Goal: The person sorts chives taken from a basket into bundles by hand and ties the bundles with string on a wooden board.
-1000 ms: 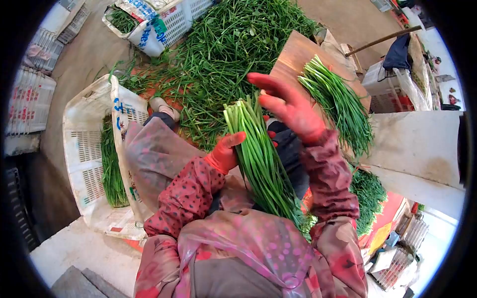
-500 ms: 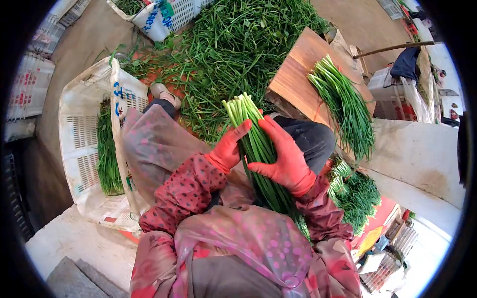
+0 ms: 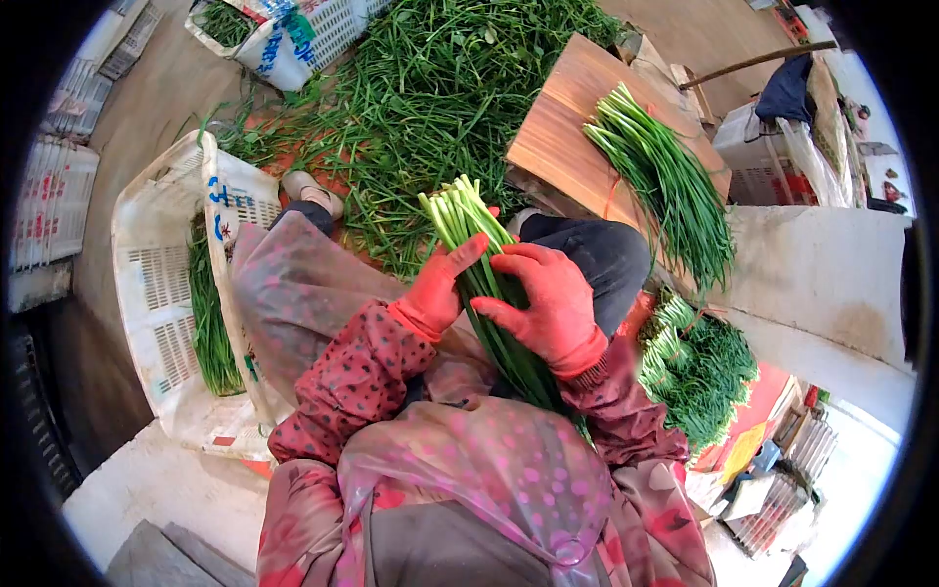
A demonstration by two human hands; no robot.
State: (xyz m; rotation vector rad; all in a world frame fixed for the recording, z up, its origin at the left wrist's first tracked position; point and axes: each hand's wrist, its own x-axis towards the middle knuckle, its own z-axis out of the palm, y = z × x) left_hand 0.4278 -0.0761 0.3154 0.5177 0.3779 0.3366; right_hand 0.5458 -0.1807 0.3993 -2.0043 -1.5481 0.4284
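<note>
A bunch of garlic chives stands slanted over my lap, pale cut stems at the top and green leaves running down toward my apron. My left hand, in a red rubber glove, is wrapped around its left side below the stem ends. On the other side my right hand, gloved the same way, curls against the leaves with thumb and fingers closed around them. Part of the lower leaves is hidden behind my right hand and sleeve. Another bunch of chives lies on a wooden board to the right.
A big heap of loose greens covers the floor ahead. At left stands a white plastic crate with chives inside; another crate is at the back. Several tied bunches are piled beside my right leg. A stick juts out behind the board.
My right hand has drawn its fingers in from a more spread position and sits closer around the bunch. The stem ends have shifted slightly left. The whole view has moved a little.
</note>
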